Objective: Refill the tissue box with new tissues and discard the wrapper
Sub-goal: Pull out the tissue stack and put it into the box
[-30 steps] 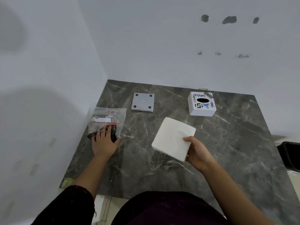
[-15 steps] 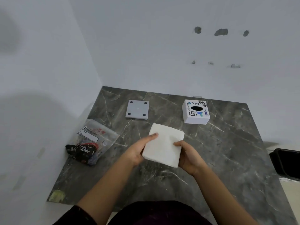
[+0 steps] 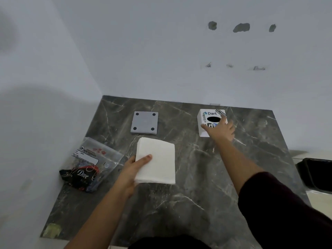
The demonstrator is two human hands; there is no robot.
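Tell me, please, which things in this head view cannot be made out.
- Tissue box: whether it is empty; only a dark opening shows, and the right hand covers its front stickers.
- Wrapper: small print on the label is blurred.
- Black bin: cut off by the right edge, inside unseen.
- Tissue stack: the left hand hides its near-left corner.

Left hand (image 3: 133,168): near left of centre, forearm bare, reaching in from the near edge; we see the thumb laid on top of the tissues (image 3: 156,159), fingers hidden beneath, gripping the stack's left edge.

Right hand (image 3: 221,130): far right, arm stretched out, dark sleeve to the forearm; fingers spread, palm down, resting on the box (image 3: 206,121), thumb against its near face.
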